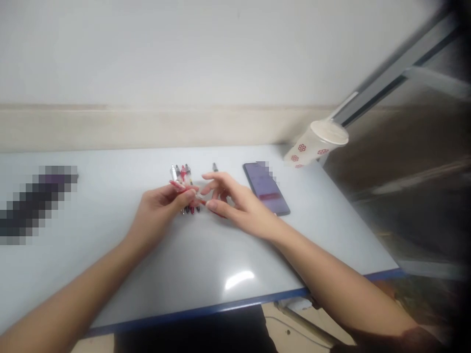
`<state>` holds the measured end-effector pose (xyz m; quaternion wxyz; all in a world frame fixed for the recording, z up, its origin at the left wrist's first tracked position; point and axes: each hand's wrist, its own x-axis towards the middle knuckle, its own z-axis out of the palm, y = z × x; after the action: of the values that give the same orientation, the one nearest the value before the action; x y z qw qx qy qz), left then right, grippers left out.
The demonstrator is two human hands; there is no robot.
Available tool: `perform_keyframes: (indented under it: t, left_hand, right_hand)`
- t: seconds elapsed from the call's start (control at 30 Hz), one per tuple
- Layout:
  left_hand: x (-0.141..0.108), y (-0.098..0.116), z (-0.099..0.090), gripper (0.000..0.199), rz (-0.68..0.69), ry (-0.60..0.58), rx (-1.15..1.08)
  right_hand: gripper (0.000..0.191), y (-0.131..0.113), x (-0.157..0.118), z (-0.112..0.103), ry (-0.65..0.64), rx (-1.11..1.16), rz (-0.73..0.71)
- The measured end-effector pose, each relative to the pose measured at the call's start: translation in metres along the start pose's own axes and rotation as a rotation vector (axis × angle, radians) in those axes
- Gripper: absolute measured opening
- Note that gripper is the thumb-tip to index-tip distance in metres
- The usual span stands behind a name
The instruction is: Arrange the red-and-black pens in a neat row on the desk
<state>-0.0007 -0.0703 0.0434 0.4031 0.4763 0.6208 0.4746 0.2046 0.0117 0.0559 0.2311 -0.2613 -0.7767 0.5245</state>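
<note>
Head view: the left hand (159,207) pinches a red pen (177,186). It slants down toward the right hand (245,205), whose grip is unclear.

Soft, fairly even light fills the view; the wall (221,54) at twelve o'clock looks pale grey. A white streak of glare (239,280) marks the glossy table (147,282) at six o'clock, its source out of sight. A faint shadow falls beside the cup (316,142) at two o'clock. Toward three o'clock everything dims, smears and stretches into black. The pens (183,172) look slightly blurred. Coarse squares mask a dark object (37,201) at nine o'clock.
</note>
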Motion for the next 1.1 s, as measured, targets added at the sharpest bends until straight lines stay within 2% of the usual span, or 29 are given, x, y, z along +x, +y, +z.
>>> perform_keyframes:
  t: [0.13, 0.23, 0.3, 0.37, 0.43, 0.5, 0.53, 0.67, 0.87, 1.0, 1.1]
  left_hand:
    - [-0.006, 0.003, 0.009, 0.037, 0.012, -0.063, -0.053]
    - [-0.005, 0.003, 0.008, 0.046, -0.007, 0.03, -0.099]
    - [-0.002, 0.0, 0.005, 0.055, 0.004, 0.116, -0.076]
    - [0.002, -0.005, 0.003, 0.044, 0.068, 0.143, 0.018]
    - [0.005, -0.011, 0.001, 0.028, 0.15, 0.078, 0.173]
    - [0.006, -0.015, 0.0, 0.018, 0.223, 0.063, 0.286]
    - [0.006, -0.017, 0.001, 0.015, 0.248, 0.02, 0.361]
    - [0.008, -0.017, 0.004, 0.009, 0.263, -0.043, 0.567]
    - [0.022, -0.02, 0.012, 0.018, 0.256, -0.014, 0.739]
    - [0.025, -0.022, 0.015, 0.009, 0.313, -0.037, 0.797]
    - [0.027, -0.022, 0.016, 0.011, 0.292, -0.055, 0.809]
  right_hand:
    - [0.049, -0.01, 0.007, 0.008, -0.108, -0.026, -0.078]
    - [0.061, -0.012, 0.018, 0.011, -0.112, 0.014, -0.065]
    - [0.069, -0.008, 0.027, 0.011, -0.078, 0.006, -0.057]
    - [0.077, -0.003, 0.037, 0.008, 0.017, 0.003, -0.027]
    - [0.081, 0.004, 0.047, 0.003, 0.115, 0.051, 0.028]
    - [0.075, 0.011, 0.054, -0.001, 0.214, 0.106, 0.09]
    - [0.069, 0.013, 0.057, -0.003, 0.228, 0.122, 0.122]
    - [0.05, 0.017, 0.061, -0.008, 0.2, 0.148, 0.216]
    - [0.06, 0.018, 0.059, -0.014, 0.162, 0.161, 0.206]
    - [0.063, 0.02, 0.057, -0.022, 0.192, 0.131, 0.197]
    - [0.061, 0.024, 0.056, -0.028, 0.214, 0.133, 0.209]
